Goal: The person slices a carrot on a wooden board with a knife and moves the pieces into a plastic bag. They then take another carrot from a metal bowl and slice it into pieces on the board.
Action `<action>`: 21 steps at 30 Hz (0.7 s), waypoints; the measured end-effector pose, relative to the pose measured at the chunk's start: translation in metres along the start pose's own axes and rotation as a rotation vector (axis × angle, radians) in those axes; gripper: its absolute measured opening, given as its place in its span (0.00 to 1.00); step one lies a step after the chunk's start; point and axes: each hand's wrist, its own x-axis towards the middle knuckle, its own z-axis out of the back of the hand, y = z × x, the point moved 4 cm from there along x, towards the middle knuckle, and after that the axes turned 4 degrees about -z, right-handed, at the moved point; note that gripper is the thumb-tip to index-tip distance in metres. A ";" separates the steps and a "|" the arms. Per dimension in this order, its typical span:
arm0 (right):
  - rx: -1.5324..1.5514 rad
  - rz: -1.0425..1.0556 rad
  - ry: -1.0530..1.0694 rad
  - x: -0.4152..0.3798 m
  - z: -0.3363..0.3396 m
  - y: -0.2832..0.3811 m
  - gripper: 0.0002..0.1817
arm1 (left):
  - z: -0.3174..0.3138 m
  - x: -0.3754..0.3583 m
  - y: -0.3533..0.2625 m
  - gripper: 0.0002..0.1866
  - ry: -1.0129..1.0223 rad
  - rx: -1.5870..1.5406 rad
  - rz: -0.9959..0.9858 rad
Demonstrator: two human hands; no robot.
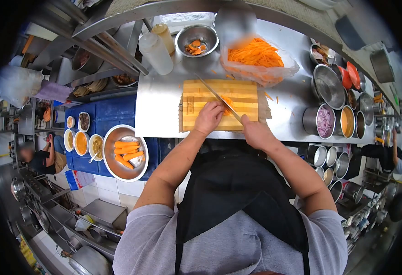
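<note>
Across the wooden cutting board [247, 94] on the steel desk [157, 101], a long knife [218, 96] slanted with its tip toward the far left edge, and cut carrot [228, 104] lay on the board beside its blade. The right hand [257, 133] had its grip wrapped around the handle at the board's near edge. The left hand [210, 116] bent its fingers down close to the blade and the carrot; its fingertips were partly hidden, so whether that grip pinched a piece I could not tell.

The step in hand appeared to be cutting carrot into fine strips. Another stroke, as I judged it, called for steady guiding fingers with the tips tucked back from the edge.

Behind the board, a clear plastic bag [289, 69] held a heap of carrot shreds [256, 52], while a steel bowl [179, 43] beside it contained small orange carrot pieces [195, 45]. On the left, a large metal bowl [111, 160] held several whole carrots [127, 151], near a white tub [80, 142] of orange contents. On the right, a steel pot [309, 121] held chopped purple onion [325, 120], just beside another pot of yellow-orange liquid [347, 121].
</note>
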 end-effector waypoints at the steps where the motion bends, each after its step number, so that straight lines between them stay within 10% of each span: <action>1: 0.000 -0.001 0.002 -0.005 0.014 0.006 0.14 | 0.000 0.000 0.000 0.08 0.000 -0.002 -0.003; 21: 0.071 0.020 -0.076 -0.016 -0.022 -0.004 0.11 | 0.000 -0.001 -0.001 0.08 -0.022 -0.023 0.003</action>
